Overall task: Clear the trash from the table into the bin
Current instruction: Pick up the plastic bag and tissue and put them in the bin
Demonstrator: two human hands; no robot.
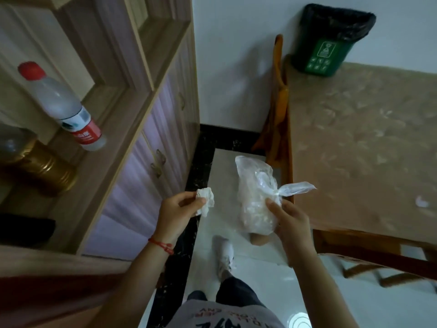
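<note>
Above the floor, both hands hold trash.
Left hand (176,209) pinches a crumpled tissue (206,200); right hand (289,217) grips a knotted plastic bag (256,197) of pale waste; the lined green bin (331,41) sits at the table's (359,143) far corner.

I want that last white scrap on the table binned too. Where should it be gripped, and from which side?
Pinch the small white scrap across its crumpled raised middle, coming straight down from above. It lies low on the flat table, so a side approach would likely just push it along. Both hands are full: left hand holds a tissue, right hand a plastic bag.
</note>
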